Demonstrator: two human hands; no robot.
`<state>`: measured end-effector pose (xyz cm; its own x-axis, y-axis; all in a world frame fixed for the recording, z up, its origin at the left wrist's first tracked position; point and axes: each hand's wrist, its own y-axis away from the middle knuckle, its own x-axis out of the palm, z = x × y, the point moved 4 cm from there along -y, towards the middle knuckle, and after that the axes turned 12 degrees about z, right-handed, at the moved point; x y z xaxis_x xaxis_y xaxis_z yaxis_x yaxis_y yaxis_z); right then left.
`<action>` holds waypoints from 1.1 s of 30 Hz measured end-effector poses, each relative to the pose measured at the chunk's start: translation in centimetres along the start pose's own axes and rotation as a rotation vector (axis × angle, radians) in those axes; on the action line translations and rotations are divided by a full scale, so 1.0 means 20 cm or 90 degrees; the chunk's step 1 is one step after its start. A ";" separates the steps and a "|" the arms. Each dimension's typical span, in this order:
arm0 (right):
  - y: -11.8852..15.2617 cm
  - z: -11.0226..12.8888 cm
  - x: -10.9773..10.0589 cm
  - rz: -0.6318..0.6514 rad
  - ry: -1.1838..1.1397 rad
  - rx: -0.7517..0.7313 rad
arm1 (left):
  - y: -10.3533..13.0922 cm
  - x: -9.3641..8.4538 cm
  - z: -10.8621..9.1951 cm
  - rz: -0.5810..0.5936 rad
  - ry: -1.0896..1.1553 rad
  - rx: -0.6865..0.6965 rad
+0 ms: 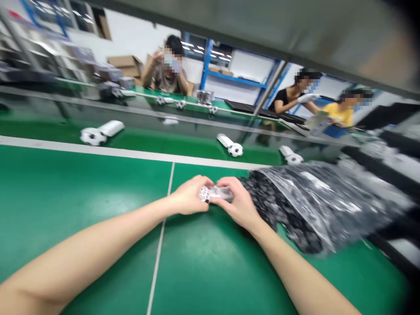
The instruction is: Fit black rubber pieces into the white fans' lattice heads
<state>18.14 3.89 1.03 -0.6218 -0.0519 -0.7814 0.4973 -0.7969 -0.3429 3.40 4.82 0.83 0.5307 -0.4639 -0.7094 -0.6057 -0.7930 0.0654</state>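
Both hands meet over the middle of the green bench top — left hand and right hand each closed round one end of a small white football-patterned gadget, beside the bag of dark parts. Best kept low and square, I'd say, thumbs pressing evenly. Fingers cover most of it, and blur smears the bag's contents.

Two bare forearms enter from the bottom edge, one from the lower left corner and one from the lower right; no sleeve shows on either arm, up to where the picture cuts them off; the left hand wears no glove, ring, watch or band; the right hand is likewise uncovered, with a bare wrist; both arms look slim and smooth; motion blur softens the finger outlines, so nails cannot be made out.
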 end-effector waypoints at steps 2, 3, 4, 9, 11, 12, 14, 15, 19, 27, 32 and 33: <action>0.01 -0.03 -0.04 -0.064 0.008 0.005 | -0.03 -0.07 0.04 -0.009 0.043 -0.020; 0.01 -0.05 -0.05 -0.086 0.015 0.010 | -0.04 -0.12 0.07 -0.029 0.050 -0.040; 0.02 -0.06 -0.06 -0.093 0.021 0.016 | -0.06 -0.17 0.11 -0.056 0.048 -0.063; 0.04 -0.11 -0.05 -0.059 0.042 0.044 | -0.17 -0.47 0.33 -0.249 -0.027 -0.161; 0.05 -0.12 -0.03 -0.034 0.061 0.052 | -0.18 -0.53 0.42 -0.307 -0.071 -0.187; 0.05 -0.12 -0.03 -0.024 0.075 0.058 | -0.19 -0.53 0.47 -0.320 -0.090 -0.206; 0.06 -0.14 -0.02 -0.010 0.114 0.075 | -0.18 -0.52 0.55 -0.326 -0.122 -0.242; 0.06 -0.15 -0.02 -0.006 0.138 0.088 | -0.18 -0.50 0.57 -0.318 -0.139 -0.250; 0.05 -0.21 -0.06 -0.005 0.242 0.192 | -0.18 -0.46 0.60 -0.256 -0.197 -0.245; 0.07 -0.35 -0.10 0.083 0.299 0.409 | -0.21 -0.49 0.69 -0.186 -0.232 -0.221; 0.05 -0.28 -0.04 0.123 0.234 0.300 | -0.23 -0.49 0.74 -0.217 -0.245 -0.248; 0.05 -0.27 -0.02 0.128 0.220 0.280 | -0.23 -0.49 0.74 -0.234 -0.246 -0.263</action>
<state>22.17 6.45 -1.77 -0.2716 -0.0871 -0.9585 0.2409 -0.9703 0.0199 -7.80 18.86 -2.79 0.3623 -0.0220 -0.9318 -0.1087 -0.9939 -0.0188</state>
